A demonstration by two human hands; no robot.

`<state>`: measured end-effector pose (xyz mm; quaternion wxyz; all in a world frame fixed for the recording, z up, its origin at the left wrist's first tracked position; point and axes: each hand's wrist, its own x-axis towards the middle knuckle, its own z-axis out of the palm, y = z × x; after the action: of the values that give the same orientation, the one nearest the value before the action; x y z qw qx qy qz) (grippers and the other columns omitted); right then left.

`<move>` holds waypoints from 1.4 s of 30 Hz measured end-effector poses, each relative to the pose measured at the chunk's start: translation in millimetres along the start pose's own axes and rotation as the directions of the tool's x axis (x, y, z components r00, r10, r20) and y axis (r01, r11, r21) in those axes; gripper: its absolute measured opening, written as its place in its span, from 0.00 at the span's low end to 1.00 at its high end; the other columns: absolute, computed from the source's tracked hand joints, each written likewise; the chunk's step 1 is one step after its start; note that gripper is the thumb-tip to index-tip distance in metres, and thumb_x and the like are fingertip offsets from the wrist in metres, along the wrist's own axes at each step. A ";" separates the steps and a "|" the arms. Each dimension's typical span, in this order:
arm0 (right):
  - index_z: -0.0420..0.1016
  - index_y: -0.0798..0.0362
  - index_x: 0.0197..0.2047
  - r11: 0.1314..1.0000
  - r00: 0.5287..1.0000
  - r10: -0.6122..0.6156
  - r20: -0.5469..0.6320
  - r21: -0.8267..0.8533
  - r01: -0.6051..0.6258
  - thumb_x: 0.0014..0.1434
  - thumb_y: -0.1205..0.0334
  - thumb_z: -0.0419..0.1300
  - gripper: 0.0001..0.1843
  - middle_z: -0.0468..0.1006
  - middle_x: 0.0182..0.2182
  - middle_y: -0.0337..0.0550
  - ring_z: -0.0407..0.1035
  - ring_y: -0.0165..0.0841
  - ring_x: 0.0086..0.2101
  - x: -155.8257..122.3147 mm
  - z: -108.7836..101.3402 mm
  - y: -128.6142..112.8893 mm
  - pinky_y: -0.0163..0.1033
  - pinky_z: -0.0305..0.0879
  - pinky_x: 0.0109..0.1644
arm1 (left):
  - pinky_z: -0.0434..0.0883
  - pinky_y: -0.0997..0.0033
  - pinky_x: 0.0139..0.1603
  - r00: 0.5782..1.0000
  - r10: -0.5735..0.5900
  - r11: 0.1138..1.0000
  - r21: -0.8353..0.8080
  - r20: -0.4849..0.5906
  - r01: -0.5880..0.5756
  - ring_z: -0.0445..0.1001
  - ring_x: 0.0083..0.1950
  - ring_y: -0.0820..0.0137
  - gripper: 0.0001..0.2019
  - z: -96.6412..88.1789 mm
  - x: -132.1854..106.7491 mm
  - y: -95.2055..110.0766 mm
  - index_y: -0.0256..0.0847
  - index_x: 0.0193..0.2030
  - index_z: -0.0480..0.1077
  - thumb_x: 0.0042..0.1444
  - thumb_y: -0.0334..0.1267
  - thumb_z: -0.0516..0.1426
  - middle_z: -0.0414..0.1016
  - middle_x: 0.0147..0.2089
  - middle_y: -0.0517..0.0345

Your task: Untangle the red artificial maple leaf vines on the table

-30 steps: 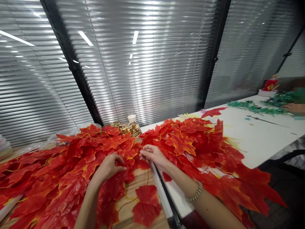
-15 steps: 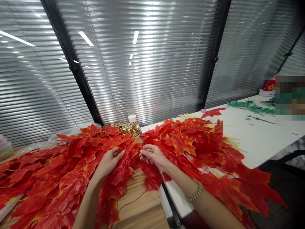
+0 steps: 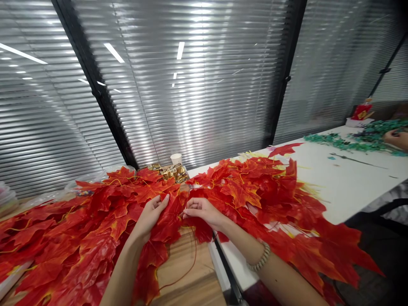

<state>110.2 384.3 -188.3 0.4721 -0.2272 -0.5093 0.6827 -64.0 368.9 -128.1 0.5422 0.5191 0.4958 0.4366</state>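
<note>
Artificial maple leaves (image 3: 95, 238), red with yellow edges, lie heaped in front of me on both sides. My left hand (image 3: 153, 216) is closed, thumb against fingers, on a red maple leaf (image 3: 172, 212) at the inner edge of the left heap. Just right of it, my right hand (image 3: 201, 211) is pinched at the leaf's edge. What sits between its fingertips is too small to tell. A thin reddish-brown cord (image 3: 194, 257) hangs below the right hand and curves down over the wooden tabletop (image 3: 188, 280).
Behind the leaves stand a white paper cup (image 3: 176, 159) and gold-wrapped packets (image 3: 175, 172). A white table (image 3: 344, 182) adjoins on the right, with green foliage (image 3: 338, 142) and a dark stem (image 3: 353, 159). Another person's hand (image 3: 397, 139) is at the far right. Blinds close off the back.
My right hand has shifted slightly left and down, closer to the left hand. The held leaf has turned, and the cord now hangs in a wider curve.
</note>
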 end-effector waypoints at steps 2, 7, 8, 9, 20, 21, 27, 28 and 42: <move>0.70 0.58 0.29 1.000 1.000 0.009 0.020 -0.008 -0.009 0.43 0.61 0.67 0.13 0.76 0.28 0.42 0.71 0.28 0.30 -0.6 0.9 0.0 0.35 0.63 0.40 | 0.67 0.76 0.26 0.999 -0.011 0.999 -0.039 0.030 0.012 0.70 0.24 0.74 0.15 1.6 -0.5 0.3 0.37 0.30 0.65 0.47 0.49 0.59 0.71 0.23 0.62; 0.70 0.59 0.30 0.999 1.000 0.001 0.028 -0.037 0.000 0.44 0.60 0.66 0.13 0.76 0.27 0.42 0.70 0.28 0.30 -1.1 1.1 -0.9 0.36 0.63 0.40 | 0.69 0.76 0.27 0.997 -0.049 0.993 -0.105 0.059 0.055 0.71 0.24 0.74 0.14 4.3 -0.9 0.4 0.38 0.30 0.67 0.47 0.48 0.59 0.74 0.24 0.61; 0.70 0.58 0.30 0.999 1.000 -0.002 0.027 -0.040 0.003 0.44 0.60 0.66 0.13 0.75 0.27 0.42 0.70 0.28 0.30 -1.1 0.9 -0.9 0.36 0.63 0.40 | 0.69 0.76 0.28 0.997 -0.057 0.992 -0.112 0.056 0.063 0.71 0.24 0.74 0.14 4.5 -0.9 0.2 0.38 0.29 0.67 0.47 0.49 0.59 0.74 0.24 0.61; 0.70 0.58 0.30 0.999 1.000 -0.003 0.029 -0.042 0.005 0.44 0.60 0.66 0.13 0.75 0.27 0.42 0.70 0.28 0.30 -1.2 0.7 -0.7 0.36 0.63 0.40 | 0.69 0.76 0.28 0.996 -0.065 0.991 -0.116 0.053 0.071 0.71 0.24 0.74 0.15 4.8 -0.8 0.0 0.38 0.29 0.67 0.47 0.49 0.58 0.74 0.23 0.61; 0.69 0.58 0.30 0.998 0.999 -0.006 0.032 -0.061 0.008 0.44 0.59 0.65 0.13 0.75 0.27 0.41 0.69 0.27 0.29 -0.2 -0.1 0.7 0.34 0.63 0.38 | 0.65 0.78 0.22 0.993 -0.076 0.988 -0.125 0.093 0.087 0.67 0.20 0.76 0.18 7.4 0.8 -4.4 0.38 0.25 0.64 0.42 0.51 0.61 0.68 0.20 0.63; 0.69 0.57 0.30 0.998 1.000 -0.003 0.030 -0.060 0.004 0.44 0.59 0.65 0.13 0.75 0.27 0.41 0.70 0.28 0.29 -0.4 -0.1 0.4 0.34 0.63 0.38 | 0.64 0.78 0.22 0.994 -0.067 0.991 -0.112 0.084 0.076 0.66 0.19 0.77 0.18 7.2 1.3 -5.1 0.38 0.23 0.62 0.41 0.50 0.62 0.66 0.20 0.65; 0.68 0.57 0.30 0.998 1.000 0.017 0.018 -0.055 -0.016 0.43 0.59 0.66 0.14 0.75 0.27 0.41 0.70 0.28 0.30 -1.2 0.5 -1.6 0.35 0.63 0.38 | 0.60 0.82 0.20 0.995 -0.043 0.992 -0.112 0.090 0.053 0.59 0.18 0.81 0.21 3.9 4.4 -8.9 0.40 0.18 0.53 0.39 0.45 0.64 0.59 0.18 0.70; 0.69 0.57 0.30 0.998 1.000 0.018 0.017 -0.055 -0.017 0.43 0.59 0.66 0.14 0.75 0.27 0.41 0.70 0.28 0.30 -1.2 0.6 -1.9 0.35 0.63 0.38 | 0.59 0.82 0.20 0.994 -0.048 0.992 -0.114 0.094 0.058 0.58 0.18 0.81 0.21 3.5 4.7 -9.3 0.39 0.19 0.53 0.40 0.45 0.63 0.59 0.18 0.70; 0.68 0.57 0.30 1.000 1.000 0.012 0.002 -0.026 -0.012 0.42 0.59 0.66 0.14 0.75 0.27 0.41 0.71 0.28 0.30 -1.2 1.8 -2.7 0.35 0.64 0.38 | 0.60 0.80 0.21 0.995 -0.064 0.994 -0.086 0.075 0.070 0.60 0.19 0.79 0.18 5.4 3.8 -8.9 0.38 0.20 0.60 0.40 0.47 0.62 0.61 0.19 0.67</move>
<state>110.5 382.5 -185.4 0.4643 -0.2356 -0.5175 0.6790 -58.5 371.2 -137.5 0.5966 0.4930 0.4734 0.4207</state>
